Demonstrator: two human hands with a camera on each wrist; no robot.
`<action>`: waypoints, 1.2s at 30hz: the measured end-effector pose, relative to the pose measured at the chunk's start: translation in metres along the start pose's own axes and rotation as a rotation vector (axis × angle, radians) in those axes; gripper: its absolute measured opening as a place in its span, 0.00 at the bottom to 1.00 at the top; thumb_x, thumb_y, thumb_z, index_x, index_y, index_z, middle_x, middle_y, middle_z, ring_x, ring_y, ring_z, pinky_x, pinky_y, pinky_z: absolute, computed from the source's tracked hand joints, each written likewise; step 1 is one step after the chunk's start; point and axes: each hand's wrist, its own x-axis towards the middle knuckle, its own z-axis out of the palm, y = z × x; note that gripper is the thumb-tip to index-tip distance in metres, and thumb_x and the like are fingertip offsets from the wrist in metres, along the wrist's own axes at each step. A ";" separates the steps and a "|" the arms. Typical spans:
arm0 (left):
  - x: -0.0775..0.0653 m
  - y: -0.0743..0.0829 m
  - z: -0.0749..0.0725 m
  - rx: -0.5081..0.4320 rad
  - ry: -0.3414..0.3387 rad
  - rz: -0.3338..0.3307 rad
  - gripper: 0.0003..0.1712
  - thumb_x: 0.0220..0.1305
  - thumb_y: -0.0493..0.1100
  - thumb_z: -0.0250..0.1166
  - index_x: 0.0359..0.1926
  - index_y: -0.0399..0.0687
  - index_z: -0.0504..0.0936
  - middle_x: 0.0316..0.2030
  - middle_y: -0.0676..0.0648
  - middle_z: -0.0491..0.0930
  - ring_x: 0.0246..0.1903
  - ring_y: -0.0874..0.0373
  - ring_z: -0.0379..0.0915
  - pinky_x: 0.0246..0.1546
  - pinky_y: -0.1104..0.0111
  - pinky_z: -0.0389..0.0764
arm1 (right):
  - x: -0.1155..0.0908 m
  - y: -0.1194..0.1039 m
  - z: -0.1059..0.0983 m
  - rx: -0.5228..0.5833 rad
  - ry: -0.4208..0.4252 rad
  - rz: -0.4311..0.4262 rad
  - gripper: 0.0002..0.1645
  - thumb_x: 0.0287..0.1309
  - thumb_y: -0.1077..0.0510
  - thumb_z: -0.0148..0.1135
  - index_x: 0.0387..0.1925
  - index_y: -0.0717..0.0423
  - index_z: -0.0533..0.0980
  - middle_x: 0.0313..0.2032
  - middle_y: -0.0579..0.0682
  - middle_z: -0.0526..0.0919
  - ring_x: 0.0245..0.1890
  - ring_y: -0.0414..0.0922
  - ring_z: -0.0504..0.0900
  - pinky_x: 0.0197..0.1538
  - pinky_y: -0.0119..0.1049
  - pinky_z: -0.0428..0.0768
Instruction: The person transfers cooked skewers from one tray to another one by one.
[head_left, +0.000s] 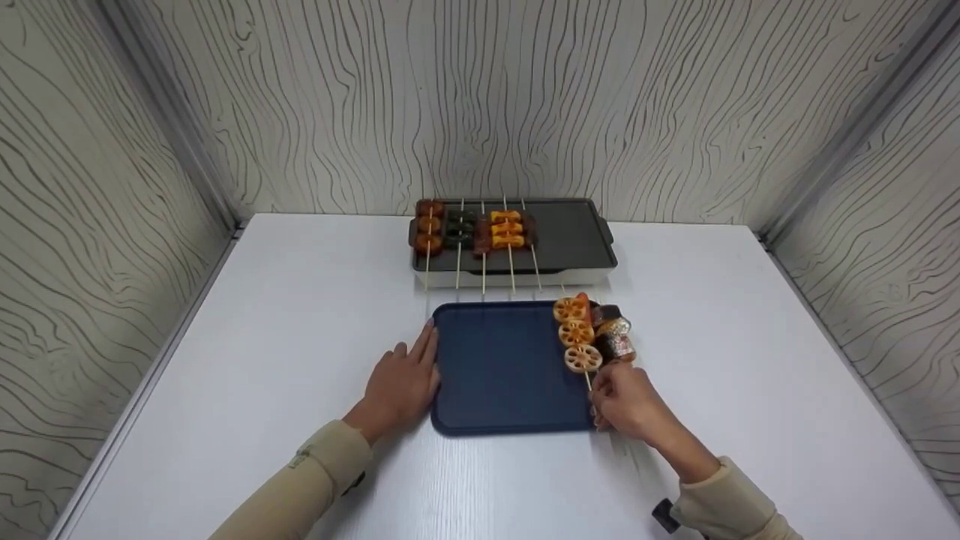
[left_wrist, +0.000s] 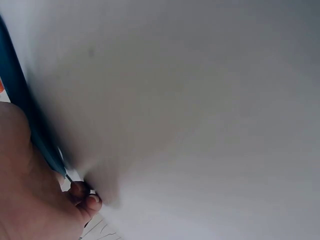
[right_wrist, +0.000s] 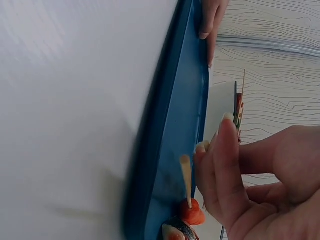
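Note:
A dark blue tray (head_left: 499, 367) lies on the white table. My left hand (head_left: 405, 379) rests against its left edge, fingers extended along the rim. At the tray's right side, my right hand (head_left: 624, 397) pinches the bare stick of a lotus root skewer (head_left: 576, 333), three round slices pointing away from me. The fingers hide the stick's lower end. Beside it on the tray lie an orange-red skewer piece (right_wrist: 192, 214) and dark-wrapped roll pieces (head_left: 616, 345). Another stick end (right_wrist: 186, 170) shows free beside my fingers in the right wrist view.
Behind the tray stands a dark grill plate (head_left: 570, 240) on a pale base. Several skewers fill its left and middle, among them brown balls (head_left: 428, 225), dark green pieces (head_left: 460, 229) and yellow-orange pieces (head_left: 507, 229). Wood-patterned panels (head_left: 465, 97) enclose the table.

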 end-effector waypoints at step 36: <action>-0.001 0.002 0.000 -0.038 0.043 0.000 0.33 0.78 0.47 0.46 0.77 0.35 0.60 0.77 0.41 0.59 0.51 0.41 0.73 0.49 0.52 0.77 | 0.014 -0.009 0.020 -0.137 -0.009 0.150 0.08 0.63 0.71 0.61 0.27 0.64 0.77 0.15 0.52 0.80 0.14 0.46 0.81 0.20 0.36 0.78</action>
